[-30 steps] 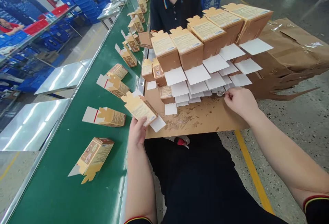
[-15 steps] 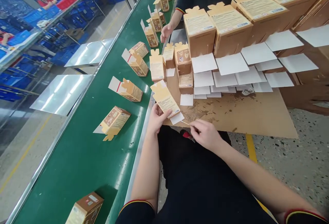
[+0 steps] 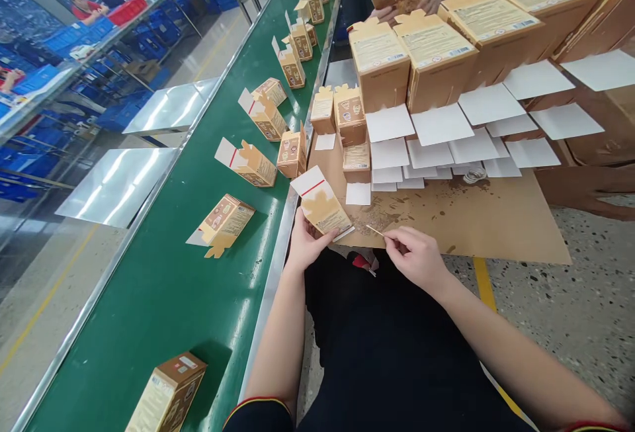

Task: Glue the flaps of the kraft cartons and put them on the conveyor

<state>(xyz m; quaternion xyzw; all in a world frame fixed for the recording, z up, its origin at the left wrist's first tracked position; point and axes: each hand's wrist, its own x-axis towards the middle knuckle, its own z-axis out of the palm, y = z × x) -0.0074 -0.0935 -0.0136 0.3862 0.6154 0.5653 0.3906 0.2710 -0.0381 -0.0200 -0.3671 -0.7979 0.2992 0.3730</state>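
Note:
My left hand [image 3: 308, 241] grips a beige printed carton [image 3: 325, 207] near its lower end, just over the edge of the brown cardboard sheet. The carton's white flap with a red strip points up and left. To the right, my right hand [image 3: 414, 253] pinches a thin pale stick [image 3: 376, 230], its tip pointing left toward the carton but apart from it. Small cartons [image 3: 356, 157] stand on the cardboard beyond my left hand, with a white flap lying out in front.
A green belt [image 3: 198, 326] with several open cartons [image 3: 251, 164] runs along my left. Stacked brown cartons [image 3: 384, 85] with white flaps fill the far side of the cardboard sheet [image 3: 476, 220]. Across from me a co-worker's hands [image 3: 429, 2] hold a brown carton.
The carton in my left hand has turned, so its red-striped flap now shows. My right hand with the stick has moved slightly right. The co-worker's hand has left the belt's side and now holds a carton.

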